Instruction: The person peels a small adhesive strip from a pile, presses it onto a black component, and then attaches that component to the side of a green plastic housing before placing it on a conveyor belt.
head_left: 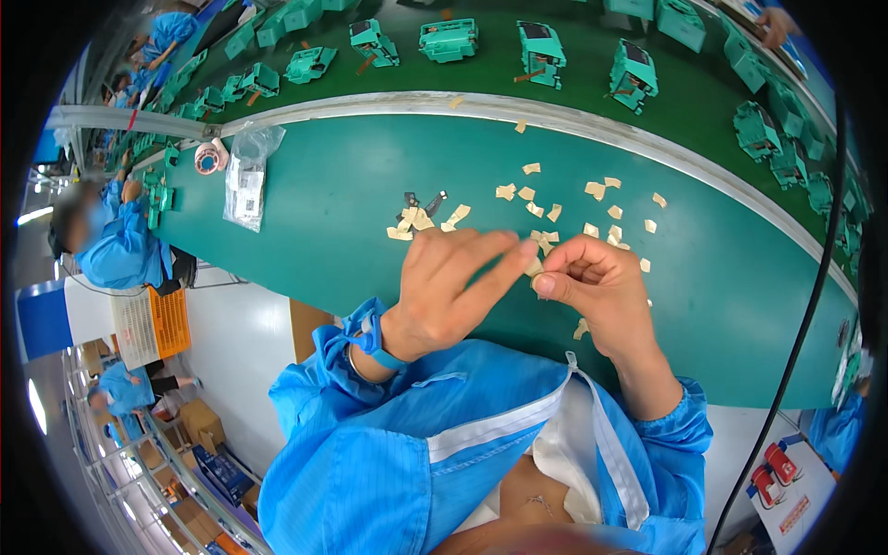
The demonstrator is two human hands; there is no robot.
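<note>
I see the right hand (597,282) pinching a paper piece (534,267) over the table (324,203); many loose bits (595,191) there look unused (left hand (453,289) blurry; can't tell its grip).

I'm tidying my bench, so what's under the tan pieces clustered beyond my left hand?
Dark parts show at the far edge of the tan pieces; whatever lies fully beneath is covered, so I can't tell.

Bright light, strong edge distortion.
</note>
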